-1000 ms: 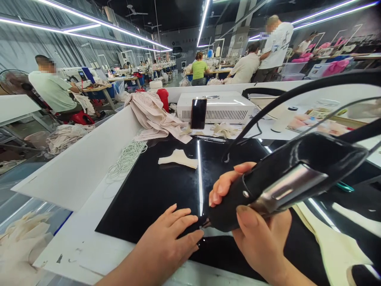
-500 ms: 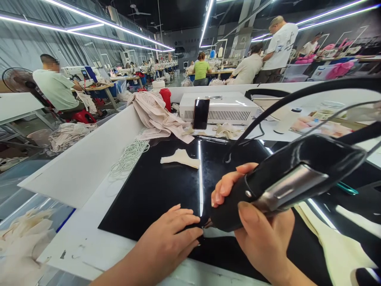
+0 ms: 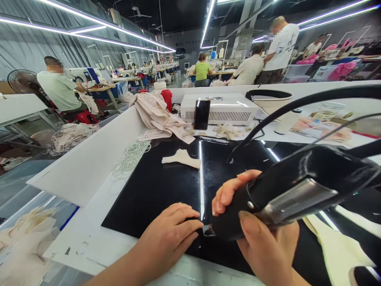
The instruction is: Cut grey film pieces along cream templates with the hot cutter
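Observation:
My right hand (image 3: 262,238) is wrapped round a black handheld tool (image 3: 291,190) with a metal plate and a thick cable. The tool's tip is low over the glossy black board (image 3: 160,190), close to my left fingertips. My left hand (image 3: 172,238) rests at the board's front edge, fingers bent and close together; whether anything is under them is hidden. A small cream fabric piece (image 3: 182,159) lies further back on the board. Larger cream pieces (image 3: 336,246) lie at the right.
Behind the board are a phone (image 3: 202,114), a white vented box (image 3: 220,107), draped beige fabric (image 3: 160,115) and a white bottle (image 3: 287,121). Pale cord (image 3: 132,157) is piled at the left. Several people work at machines beyond.
The tool and my right hand have shifted slightly right and down. The clear sliver between the hands shows less. My left fingers are drawn a little closer together.

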`<act>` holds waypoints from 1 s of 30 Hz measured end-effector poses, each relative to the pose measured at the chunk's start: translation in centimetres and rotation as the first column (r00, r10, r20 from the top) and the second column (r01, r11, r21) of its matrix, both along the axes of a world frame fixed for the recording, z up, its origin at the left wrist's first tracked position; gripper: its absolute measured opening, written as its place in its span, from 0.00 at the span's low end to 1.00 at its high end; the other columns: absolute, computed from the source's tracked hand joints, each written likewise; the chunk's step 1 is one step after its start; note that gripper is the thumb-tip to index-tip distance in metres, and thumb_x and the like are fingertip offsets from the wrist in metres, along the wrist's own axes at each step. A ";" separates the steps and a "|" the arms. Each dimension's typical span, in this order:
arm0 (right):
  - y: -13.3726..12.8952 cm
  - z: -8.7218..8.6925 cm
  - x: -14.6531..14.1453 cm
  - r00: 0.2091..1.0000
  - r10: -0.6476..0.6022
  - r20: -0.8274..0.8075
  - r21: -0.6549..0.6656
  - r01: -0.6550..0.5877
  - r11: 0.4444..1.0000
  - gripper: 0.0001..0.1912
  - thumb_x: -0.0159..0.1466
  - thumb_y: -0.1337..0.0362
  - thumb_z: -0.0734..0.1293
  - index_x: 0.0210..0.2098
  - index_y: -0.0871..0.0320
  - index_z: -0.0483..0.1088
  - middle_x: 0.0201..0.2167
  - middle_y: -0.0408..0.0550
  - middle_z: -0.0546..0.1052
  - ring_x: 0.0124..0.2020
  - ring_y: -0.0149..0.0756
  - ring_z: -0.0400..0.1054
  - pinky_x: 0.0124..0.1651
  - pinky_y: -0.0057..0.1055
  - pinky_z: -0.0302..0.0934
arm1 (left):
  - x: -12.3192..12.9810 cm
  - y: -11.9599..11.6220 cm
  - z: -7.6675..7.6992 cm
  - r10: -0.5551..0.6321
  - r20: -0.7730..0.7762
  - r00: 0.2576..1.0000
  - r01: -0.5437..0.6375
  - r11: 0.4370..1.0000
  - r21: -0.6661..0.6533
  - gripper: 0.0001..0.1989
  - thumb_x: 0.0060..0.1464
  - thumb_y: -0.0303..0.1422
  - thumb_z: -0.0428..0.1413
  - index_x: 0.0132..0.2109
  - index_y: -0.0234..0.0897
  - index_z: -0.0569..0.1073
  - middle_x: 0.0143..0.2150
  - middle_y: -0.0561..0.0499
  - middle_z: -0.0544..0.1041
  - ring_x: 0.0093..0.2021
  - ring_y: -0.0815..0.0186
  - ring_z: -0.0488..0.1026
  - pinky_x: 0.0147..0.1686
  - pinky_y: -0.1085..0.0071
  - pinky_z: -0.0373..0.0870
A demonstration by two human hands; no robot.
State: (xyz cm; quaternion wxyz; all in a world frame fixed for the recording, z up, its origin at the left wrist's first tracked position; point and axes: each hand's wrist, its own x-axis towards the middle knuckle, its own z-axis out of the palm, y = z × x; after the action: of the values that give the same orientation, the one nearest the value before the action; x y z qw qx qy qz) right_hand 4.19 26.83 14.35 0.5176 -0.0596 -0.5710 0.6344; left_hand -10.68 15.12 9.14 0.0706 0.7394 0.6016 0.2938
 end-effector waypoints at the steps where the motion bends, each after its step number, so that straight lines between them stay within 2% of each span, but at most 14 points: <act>1: 0.1 0.1 0.0 1.000 0.011 0.006 -0.002 -0.011 1.000 0.15 0.68 0.57 0.71 0.52 0.50 0.67 0.33 0.42 0.74 0.31 0.34 0.70 0.34 0.33 0.69 | 0.0 0.0 0.1 -0.004 -0.012 1.000 0.004 1.000 -0.021 0.13 0.70 0.27 0.52 0.57 0.40 0.75 0.58 0.46 0.75 0.59 0.59 0.71 0.62 0.60 0.71; 3: 0.4 0.3 0.3 1.000 0.008 0.010 -0.005 -0.008 1.000 0.16 0.67 0.57 0.72 0.51 0.50 0.67 0.32 0.42 0.74 0.30 0.34 0.70 0.34 0.33 0.69 | -0.1 0.0 0.2 -0.013 -0.031 0.999 0.011 0.998 -0.054 0.14 0.70 0.28 0.53 0.58 0.43 0.75 0.59 0.46 0.74 0.59 0.58 0.70 0.60 0.59 0.73; 6: 1.3 0.9 1.0 0.998 -0.061 0.020 0.009 0.060 0.998 0.15 0.67 0.58 0.72 0.51 0.49 0.68 0.33 0.42 0.74 0.31 0.36 0.69 0.34 0.35 0.69 | -0.3 0.0 0.3 -0.044 -0.075 0.996 0.040 0.998 -0.055 0.13 0.70 0.29 0.53 0.57 0.44 0.76 0.59 0.46 0.74 0.60 0.57 0.70 0.60 0.58 0.73; 10: 2.5 1.7 2.5 0.983 -0.177 0.045 0.027 0.176 0.984 0.19 0.65 0.56 0.74 0.52 0.48 0.69 0.34 0.43 0.73 0.31 0.37 0.69 0.35 0.37 0.69 | -0.6 1.1 0.6 -0.112 -0.126 0.986 0.108 0.993 -0.040 0.11 0.71 0.29 0.51 0.54 0.43 0.76 0.59 0.47 0.74 0.62 0.59 0.70 0.69 0.50 0.61; 13: 3.2 1.8 3.3 0.975 -0.217 0.056 0.039 0.215 0.976 0.25 0.61 0.55 0.77 0.54 0.46 0.69 0.35 0.42 0.73 0.32 0.37 0.69 0.34 0.36 0.70 | -1.0 2.8 1.1 -0.164 -0.118 0.979 0.153 0.984 -0.089 0.11 0.70 0.28 0.53 0.55 0.42 0.74 0.61 0.48 0.75 0.64 0.60 0.69 0.71 0.49 0.56; 15: 3.4 1.7 3.6 0.970 -0.233 0.065 0.041 0.230 0.972 0.25 0.61 0.56 0.78 0.55 0.46 0.69 0.35 0.42 0.73 0.32 0.37 0.69 0.35 0.36 0.70 | -1.1 4.1 1.5 -0.214 -0.088 0.973 0.201 0.970 -0.137 0.13 0.67 0.28 0.58 0.57 0.41 0.72 0.62 0.49 0.74 0.66 0.58 0.67 0.71 0.48 0.56; 18: 3.5 1.4 3.7 0.968 -0.245 0.062 0.026 0.244 0.969 0.21 0.63 0.59 0.76 0.53 0.47 0.70 0.35 0.42 0.73 0.33 0.37 0.69 0.35 0.35 0.70 | -1.0 5.6 2.1 -0.288 -0.003 0.958 0.281 0.934 -0.221 0.24 0.60 0.28 0.65 0.60 0.41 0.68 0.65 0.50 0.73 0.70 0.55 0.62 0.72 0.46 0.53; 21: 3.4 1.2 3.4 0.970 -0.238 0.052 0.009 0.238 0.971 0.19 0.64 0.58 0.75 0.53 0.47 0.70 0.35 0.42 0.73 0.32 0.37 0.69 0.33 0.35 0.70 | -0.7 6.6 2.4 -0.324 0.064 0.944 0.329 0.901 -0.282 0.31 0.56 0.29 0.69 0.62 0.43 0.65 0.65 0.50 0.73 0.72 0.54 0.58 0.72 0.44 0.49; 25: 3.4 0.8 2.7 0.975 -0.220 0.024 0.008 0.220 0.975 0.19 0.65 0.58 0.74 0.53 0.46 0.69 0.36 0.42 0.73 0.33 0.36 0.69 0.33 0.34 0.71 | -0.6 7.2 2.4 -0.332 0.108 0.937 0.349 0.880 -0.322 0.33 0.56 0.33 0.70 0.64 0.44 0.65 0.62 0.48 0.75 0.73 0.54 0.57 0.72 0.44 0.46; 30: 3.6 0.4 2.4 0.979 -0.202 0.011 0.036 0.202 0.979 0.19 0.65 0.58 0.74 0.54 0.46 0.68 0.35 0.42 0.73 0.32 0.36 0.69 0.31 0.34 0.70 | -0.6 7.5 2.1 -0.362 0.184 0.914 0.404 0.855 -0.325 0.33 0.57 0.39 0.68 0.65 0.44 0.65 0.65 0.45 0.72 0.73 0.51 0.56 0.73 0.42 0.40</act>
State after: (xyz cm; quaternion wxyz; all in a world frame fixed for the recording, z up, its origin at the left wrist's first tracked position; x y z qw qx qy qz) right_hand 6.61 30.48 14.72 0.5763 -0.1128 -0.5765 0.5682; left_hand -11.28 22.60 11.22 0.2953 0.8009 0.4800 0.2026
